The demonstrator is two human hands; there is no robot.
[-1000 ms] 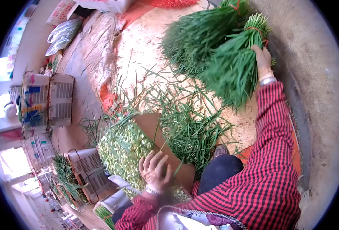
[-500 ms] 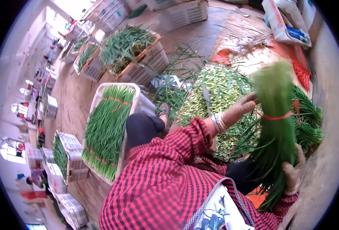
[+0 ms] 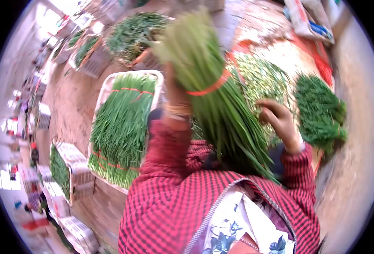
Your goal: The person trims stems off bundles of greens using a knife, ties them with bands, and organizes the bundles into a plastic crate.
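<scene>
A thick bunch of long, slender green leaf stalks (image 3: 240, 122), tied round with a flat orange-red band (image 3: 210, 87), is raised in front of the person's chest. It is tilted: its blurred, paler green end points up and to the left, while the darker, looser leaf ends hang down to the right over the lap. The left hand (image 3: 176, 91) grips the bunch from its left side, close to the band; most of its fingers are hidden behind the stalks or blurred. The right hand (image 3: 280, 120) is on the other side, just beside the leaves, its fingers loosely bent and the thumb apart from them, holding nothing; whether a fingertip touches the leaves I cannot tell.

Both arms wear red-and-black checked sleeves (image 3: 301, 169). To the left of the knees stands a rectangular white plastic crate (image 3: 158, 91), filled with green banded bundles (image 3: 121, 114) laid side by side. Beyond the raised bunch spreads a heap of pale green and whitish cuttings (image 3: 265, 80). To the right of that heap, dark green tied bundles (image 3: 318, 106) lie on the floor near the wall, with a bright red-orange sheet (image 3: 320, 63) behind them. Farther out, a heap of loose green leaves (image 3: 138, 34) fills another container, and more white crates (image 3: 82, 178) stand on the left.
</scene>
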